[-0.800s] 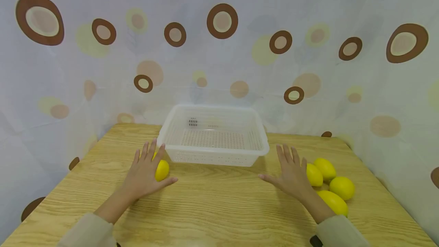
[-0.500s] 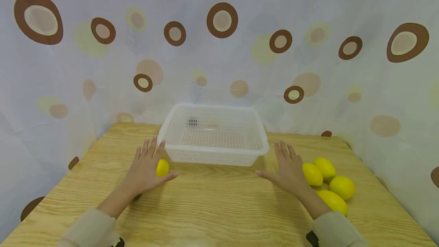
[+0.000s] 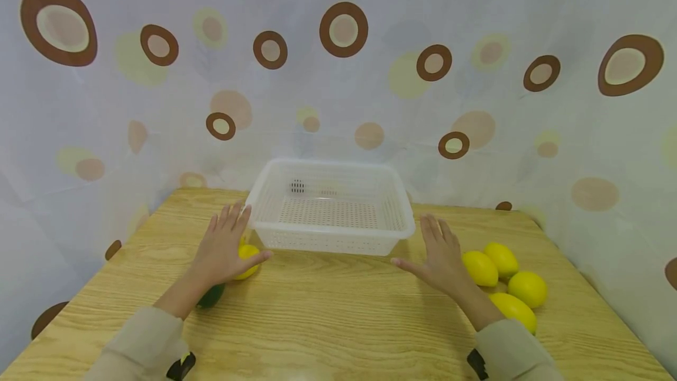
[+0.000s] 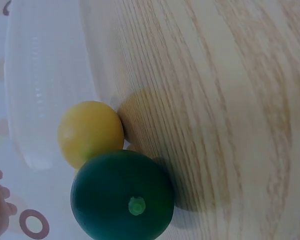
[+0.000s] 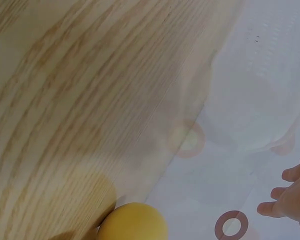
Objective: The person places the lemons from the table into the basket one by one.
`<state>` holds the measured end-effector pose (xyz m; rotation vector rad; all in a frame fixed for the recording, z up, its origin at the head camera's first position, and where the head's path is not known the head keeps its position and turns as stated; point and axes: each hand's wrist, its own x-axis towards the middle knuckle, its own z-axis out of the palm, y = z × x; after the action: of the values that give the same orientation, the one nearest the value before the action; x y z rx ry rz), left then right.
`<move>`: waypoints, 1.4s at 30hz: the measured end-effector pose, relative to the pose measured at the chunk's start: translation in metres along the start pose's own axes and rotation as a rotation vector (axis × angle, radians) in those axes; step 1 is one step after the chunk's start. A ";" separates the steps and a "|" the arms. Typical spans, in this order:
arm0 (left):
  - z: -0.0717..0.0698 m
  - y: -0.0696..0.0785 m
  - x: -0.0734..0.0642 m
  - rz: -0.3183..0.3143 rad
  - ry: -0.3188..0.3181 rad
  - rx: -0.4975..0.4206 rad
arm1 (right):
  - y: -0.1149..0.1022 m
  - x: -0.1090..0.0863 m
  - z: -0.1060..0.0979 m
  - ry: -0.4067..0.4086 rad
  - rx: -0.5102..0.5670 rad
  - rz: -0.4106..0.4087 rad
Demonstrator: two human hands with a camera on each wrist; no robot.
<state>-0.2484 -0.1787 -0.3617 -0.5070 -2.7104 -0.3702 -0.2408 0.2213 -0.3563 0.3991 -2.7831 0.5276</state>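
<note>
My left hand (image 3: 219,254), fingers spread, is over the table left of a white slotted plastic basket (image 3: 328,243) and holds nothing. Under and beside it are a yellow lemon (image 3: 248,266) and a dark green round fruit (image 3: 211,296), both partly hidden by the hand in the head view. The left wrist view shows the green fruit (image 4: 122,195), with a pale stem nub, in front of the lemon (image 4: 92,132). On the basket's other side my right hand (image 3: 441,257) is also spread with nothing in it. Several yellow lemons (image 3: 480,268) lie beside it; one lemon (image 5: 132,222) shows in the right wrist view.
The basket stands on a wood-grain table (image 3: 328,316) near its back edge. A pale curtain (image 3: 338,93) with brown rings hangs behind and around the table. Dark wrist straps (image 3: 181,366) show below both sleeves.
Both hands have shifted slightly forward, the right one also a little inward, toward the basket. The green fruit has come into sight under the left wrist. Basket and lemons have not moved.
</note>
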 end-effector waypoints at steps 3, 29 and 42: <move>0.000 -0.001 0.002 -0.010 -0.001 -0.014 | 0.000 0.002 0.001 -0.002 0.002 -0.005; 0.003 -0.005 0.022 -0.020 -0.036 -0.102 | 0.000 0.023 0.012 -0.021 0.034 -0.021; 0.007 -0.002 0.033 -0.024 -0.066 -0.119 | -0.004 0.037 0.017 -0.040 0.025 -0.024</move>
<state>-0.2805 -0.1684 -0.3556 -0.5280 -2.7717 -0.5334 -0.2775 0.2032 -0.3579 0.4535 -2.8090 0.5555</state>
